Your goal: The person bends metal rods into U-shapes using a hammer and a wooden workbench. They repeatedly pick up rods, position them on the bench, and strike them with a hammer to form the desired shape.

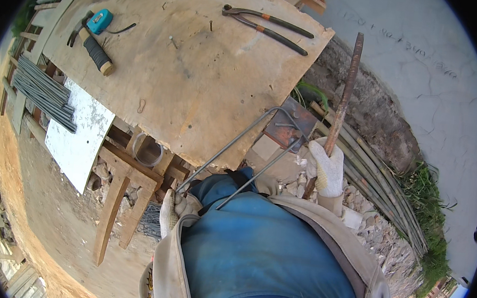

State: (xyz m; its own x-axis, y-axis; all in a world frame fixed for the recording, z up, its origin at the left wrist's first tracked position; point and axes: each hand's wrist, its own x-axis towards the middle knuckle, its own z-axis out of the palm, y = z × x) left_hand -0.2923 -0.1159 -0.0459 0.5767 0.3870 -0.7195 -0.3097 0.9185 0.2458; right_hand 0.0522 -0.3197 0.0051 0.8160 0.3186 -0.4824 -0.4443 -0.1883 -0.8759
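My left hand (173,211), in a pale glove, is closed around one end of a thin steel rod (224,146). From there the rod runs up to the bench's near right corner, bends over a dark metal plate (291,122) with short pegs, and comes back toward my body. My gloved right hand (329,167) grips a long rusty metal bar (345,96), which stands tilted upward past the plate. Whether the bar touches the rod is hidden by my fingers.
On the plywood bench top (159,85) lie pincers (269,27), a hammer (93,48) and a teal tape measure (99,21); nails stick up. Cut steel rods (45,91) are stacked left near a white board (75,135). Bamboo poles (380,181) and rubble (383,247) lie right.
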